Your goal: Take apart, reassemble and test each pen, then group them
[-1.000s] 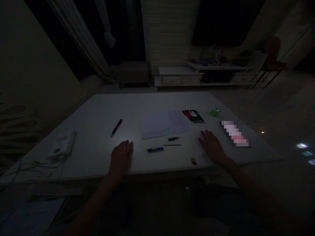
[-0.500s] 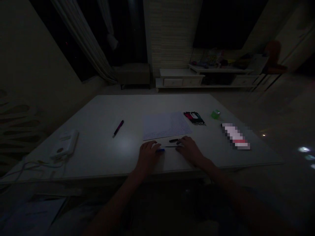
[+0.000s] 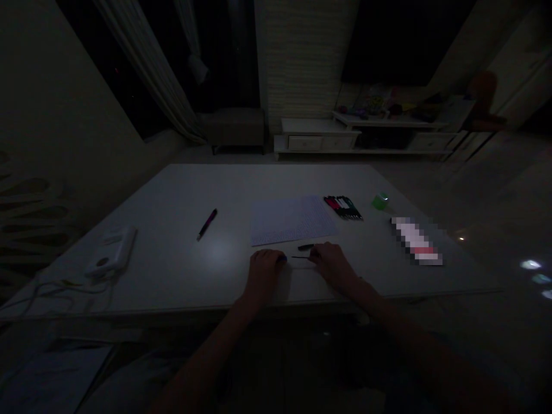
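My left hand (image 3: 264,270) is closed on a small blue piece (image 3: 282,258), of which only the end shows past the fingertips. In my right hand (image 3: 331,261) I pinch a thin dark rod (image 3: 299,257) that looks like a pen refill. Its free end points left toward the blue piece, with a small gap between them. Just beyond the rod, a short black pen part (image 3: 306,247) lies on the table, its right end close to my right fingers. A sheet of paper (image 3: 288,221) covered in small writing lies beyond both hands.
A row of several pens (image 3: 344,207) lies right of the paper, with a green jar (image 3: 380,200) and a blurred-out phone-shaped item (image 3: 416,241) farther right. One dark purple pen (image 3: 207,224) lies to the left. A white power strip (image 3: 110,253) with cables sits at the table's left side.
My left hand has closed around the blue piece, which was lying half under its spread fingers. The dark rod is now held a little off the table in my right hand.
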`<state>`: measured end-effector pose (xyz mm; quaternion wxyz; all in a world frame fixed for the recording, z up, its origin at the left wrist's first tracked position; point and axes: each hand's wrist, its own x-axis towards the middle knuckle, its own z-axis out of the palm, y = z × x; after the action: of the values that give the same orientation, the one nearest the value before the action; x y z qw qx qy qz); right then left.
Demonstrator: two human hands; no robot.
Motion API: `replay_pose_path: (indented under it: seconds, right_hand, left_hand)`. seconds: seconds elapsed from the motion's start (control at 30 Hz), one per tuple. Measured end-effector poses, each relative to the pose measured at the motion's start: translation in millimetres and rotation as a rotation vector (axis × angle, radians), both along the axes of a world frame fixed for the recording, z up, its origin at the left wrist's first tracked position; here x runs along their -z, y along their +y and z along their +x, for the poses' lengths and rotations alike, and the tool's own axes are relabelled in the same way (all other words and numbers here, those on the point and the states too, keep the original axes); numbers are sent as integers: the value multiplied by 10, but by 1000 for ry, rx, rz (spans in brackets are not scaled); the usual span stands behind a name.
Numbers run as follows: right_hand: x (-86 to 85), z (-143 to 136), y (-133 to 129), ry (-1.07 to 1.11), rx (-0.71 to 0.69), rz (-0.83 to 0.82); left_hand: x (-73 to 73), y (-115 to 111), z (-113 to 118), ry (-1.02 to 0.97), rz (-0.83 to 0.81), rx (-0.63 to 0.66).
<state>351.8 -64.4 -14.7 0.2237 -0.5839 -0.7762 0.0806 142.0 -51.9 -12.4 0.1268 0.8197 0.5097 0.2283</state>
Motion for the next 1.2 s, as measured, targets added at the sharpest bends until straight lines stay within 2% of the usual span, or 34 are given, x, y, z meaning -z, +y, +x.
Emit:
replay_pose_path:
  seconds: [0.2,0.4,0.6,0.7,0.77,0.83,1.0,1.2]
  right_hand:
    - [-6,-6,-18,48,-47,33]
    - [-57,-129,-67,208,-173,82]
    - [-106,-299,-58,437,-122,-8]
    - [-156,-251,-23,483,-131,-85]
    - [-169,-149,28,421,-157,-77]
    - [-148,-31,95,309,-119,-32]
    - [20,66,236,134,-23,21]
    - [177,-46,329,90,39,-15]
  left_hand:
    - [-23,-8,16,35,0,36]
    - [41,-42,64,-7,-76,235]
    - [120,-79,50,-103,-81,272]
    - [102,-72,14,-163,-86,213]
    - [78,-60,-12,-217,-88,139]
    - [44,-51,-36,-301,-104,51]
    - [-63,-62,-82,-549,-215,-95]
    - [-96,-98,-96,-645,-267,-117]
